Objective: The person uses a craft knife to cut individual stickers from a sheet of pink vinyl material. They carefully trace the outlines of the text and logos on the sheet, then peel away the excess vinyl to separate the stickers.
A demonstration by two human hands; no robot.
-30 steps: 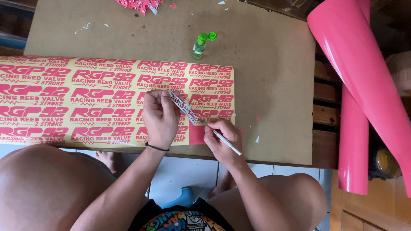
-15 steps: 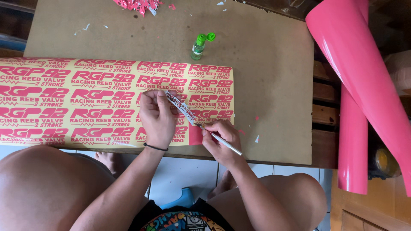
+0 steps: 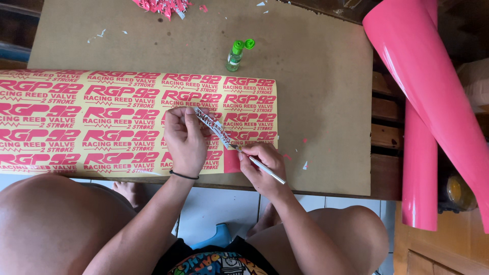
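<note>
A long yellow sheet of pink cut-vinyl stickers (image 3: 102, 119) lies across a brown board (image 3: 316, 102). My left hand (image 3: 184, 137) pinches the upper end of a narrow peeled strip of vinyl (image 3: 216, 128), lifted off the sheet's right part. My right hand (image 3: 262, 164) grips a thin silver pointed tool (image 3: 260, 164) like a pen, its tip touching the lower end of the strip. A solid pink patch shows on the sheet just below the tool tip.
A small clear bottle with an open green cap (image 3: 236, 54) stands behind the sheet. Pink vinyl scraps (image 3: 163, 6) pile at the board's far edge. Two pink vinyl rolls (image 3: 423, 91) lean at the right. My bare knees sit under the board's near edge.
The strip is lifted a little more and my right hand with the tool has shifted slightly along it. The sheet and bottle have not moved.
</note>
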